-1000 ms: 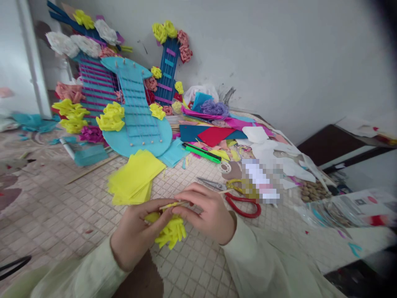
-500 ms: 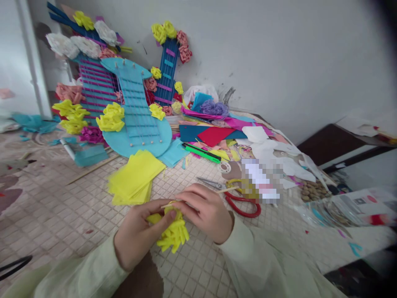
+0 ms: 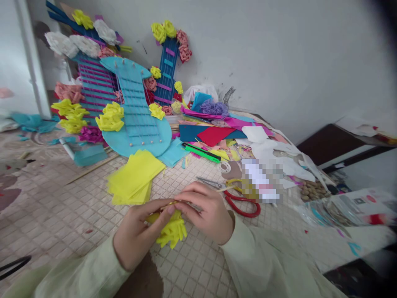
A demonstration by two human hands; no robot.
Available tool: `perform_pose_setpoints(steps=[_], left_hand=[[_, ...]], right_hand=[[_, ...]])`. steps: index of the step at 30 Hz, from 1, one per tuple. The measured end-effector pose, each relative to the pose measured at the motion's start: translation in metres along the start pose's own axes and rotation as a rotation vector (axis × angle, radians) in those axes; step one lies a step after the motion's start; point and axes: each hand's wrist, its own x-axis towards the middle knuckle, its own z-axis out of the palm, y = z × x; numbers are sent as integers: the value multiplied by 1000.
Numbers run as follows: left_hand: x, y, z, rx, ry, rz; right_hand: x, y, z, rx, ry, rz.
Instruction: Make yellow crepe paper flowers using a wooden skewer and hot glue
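Close in front of me, my left hand [image 3: 139, 231] pinches a yellow paper flower [image 3: 172, 232], whose folded strips hang below the fingers. My right hand [image 3: 207, 212] is closed on a thin wooden stick [image 3: 228, 188]; its far end sticks out past the knuckles toward the scissors. Both sets of fingertips meet at the top edge of the flower, and they hide most of the stick's near end. Just beyond my left hand lies a stack of yellow paper sheets [image 3: 133, 176]. Scissors with red handles [image 3: 257, 210] rest beside my right hand.
A light-blue paper guitar shape [image 3: 139, 128] leans among other flower-trimmed ones against the wall. A green cutter [image 3: 201, 152], purple yarn [image 3: 214, 107] and coloured sheets [image 3: 215, 135] lie behind. White scraps [image 3: 279, 157] and a plastic bag [image 3: 347, 205] are at right.
The near tip of the stick, visible before between my hands, is now mostly covered at my fingertips. The flower has shifted slightly up and left; both hands keep their grip.
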Motion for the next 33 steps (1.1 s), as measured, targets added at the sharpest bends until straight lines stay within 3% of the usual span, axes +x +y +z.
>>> perform_pose_setpoints(steps=[4, 9, 14, 24, 33], left_hand=[[0, -4, 0, 84, -1, 81], [-1, -12, 1, 251, 27, 319], [0, -11, 0, 275, 2, 425], [-1, 1, 0, 164, 11, 151], [-2, -3, 0, 198, 26, 189]], right_hand=[[2, -1, -3, 76, -31, 56], [4, -3, -7, 163, -139, 183], [5, -5, -7, 172, -132, 243], [6, -6, -7, 100, -52, 157], [6, -8, -6, 111, -31, 114]])
